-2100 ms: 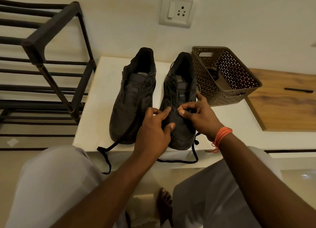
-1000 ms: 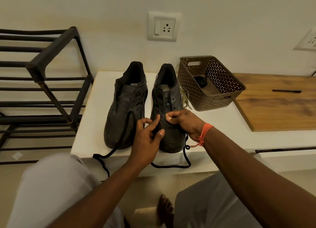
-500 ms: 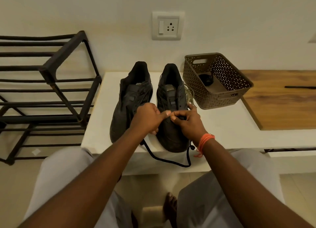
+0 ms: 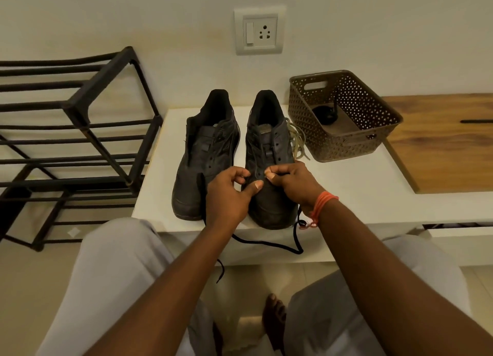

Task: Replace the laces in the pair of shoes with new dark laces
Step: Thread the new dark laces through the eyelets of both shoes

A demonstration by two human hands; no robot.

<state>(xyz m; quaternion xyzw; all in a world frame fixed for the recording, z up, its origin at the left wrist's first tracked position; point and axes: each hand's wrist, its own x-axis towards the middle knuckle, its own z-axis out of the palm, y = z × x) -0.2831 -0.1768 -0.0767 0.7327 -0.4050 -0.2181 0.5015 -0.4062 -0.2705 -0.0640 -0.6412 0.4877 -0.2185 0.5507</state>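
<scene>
Hands parted slightly: left hand [image 4: 229, 195] and right hand [image 4: 293, 182] each pinch dark lace [image 4: 266, 245] over bench edge [image 4: 373, 223].

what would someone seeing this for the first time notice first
The eye lands on the pair of dark leather shoes standing side by side on the white bench, where the left hand and right hand meet over the right-side shoe, fingers curled at its lower eyelets. A thin dark lace droops off the bench's front edge. To the right sit a perforated brown plastic basket and loose pale laces beside it.
</scene>
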